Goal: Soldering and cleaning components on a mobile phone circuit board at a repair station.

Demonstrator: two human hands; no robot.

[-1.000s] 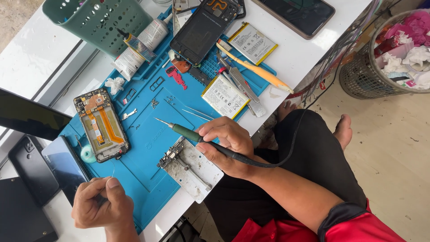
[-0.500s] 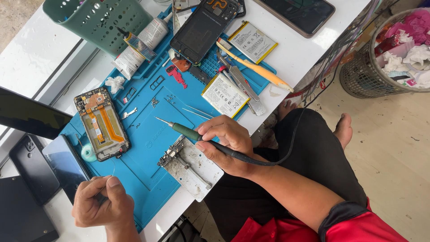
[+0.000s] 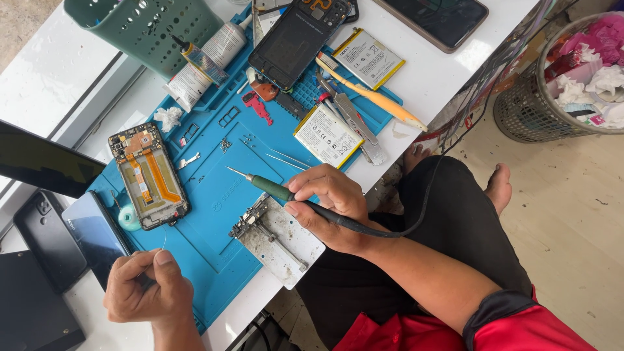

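The left hand [image 3: 148, 289] sits at the near edge of the blue work mat [image 3: 214, 195], fingers curled tight with thumb pressed to forefinger; a very thin strand appears to rise from the pinch, but what it is cannot be told. The right hand [image 3: 328, 207] grasps the green-handled soldering iron [image 3: 273, 190] like a pen, its tip pointing left above the mat and its black cord trailing back over the lap. Just below the iron, a white metal holding fixture [image 3: 279, 240] lies at the mat's near corner.

Farther out, an opened phone body [image 3: 149, 175] with an orange ribbon cable lies at mat left, a dark screen panel [image 3: 94, 237] beside it. At mat centre-right lies a rectangular battery pack [image 3: 328, 135] with a white label and yellow edge; a second battery pack [image 3: 368, 58] of the same kind lies beyond it on the white table [image 3: 442, 78]. An orange-handled brush [image 3: 374, 97] lies diagonally between them. A white tube [image 3: 205, 62] with a printed wrap leans by the green perforated basket [image 3: 143, 26] at the far left.

Compared with the frame half a second earlier: both hands and the iron hold the same positions; no item on the mat has moved
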